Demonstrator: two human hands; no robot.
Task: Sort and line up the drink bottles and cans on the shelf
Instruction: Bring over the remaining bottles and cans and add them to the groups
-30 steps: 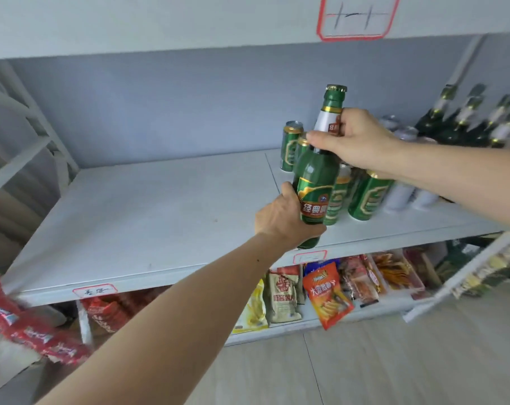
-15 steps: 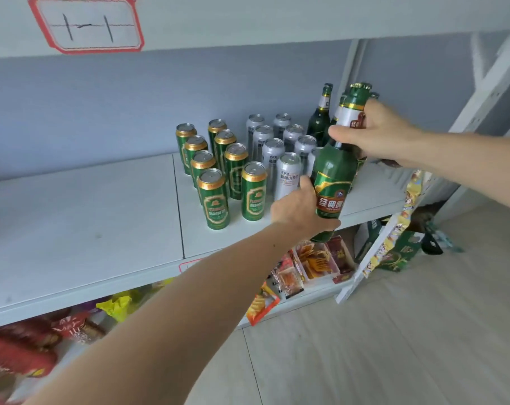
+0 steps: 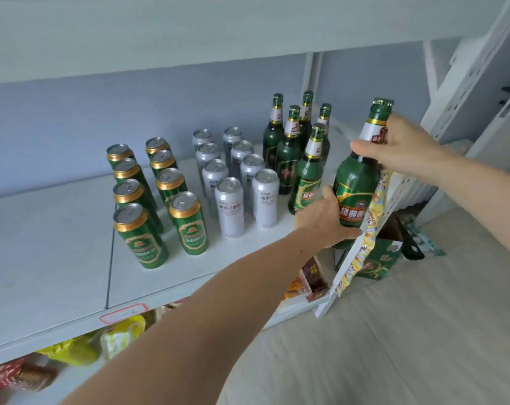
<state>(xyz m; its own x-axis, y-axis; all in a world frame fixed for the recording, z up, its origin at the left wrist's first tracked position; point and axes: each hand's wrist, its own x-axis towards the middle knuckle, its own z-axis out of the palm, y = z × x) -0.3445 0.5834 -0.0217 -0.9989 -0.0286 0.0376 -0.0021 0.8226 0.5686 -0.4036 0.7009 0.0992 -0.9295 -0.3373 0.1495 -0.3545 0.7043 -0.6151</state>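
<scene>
Head view: green bottle (image 3: 355,182) is gripped by left hand (image 3: 321,220) and right hand (image 3: 394,147); neighbouring bottles (image 3: 306,176) could be toppled when it is set down.

The red band on the held green glass beer bottle (image 3: 355,182) reads "经典", with further characters hidden. The same characters show partly on the neighbouring green glass bottle (image 3: 306,182). Print on the cans is illegible.
</scene>
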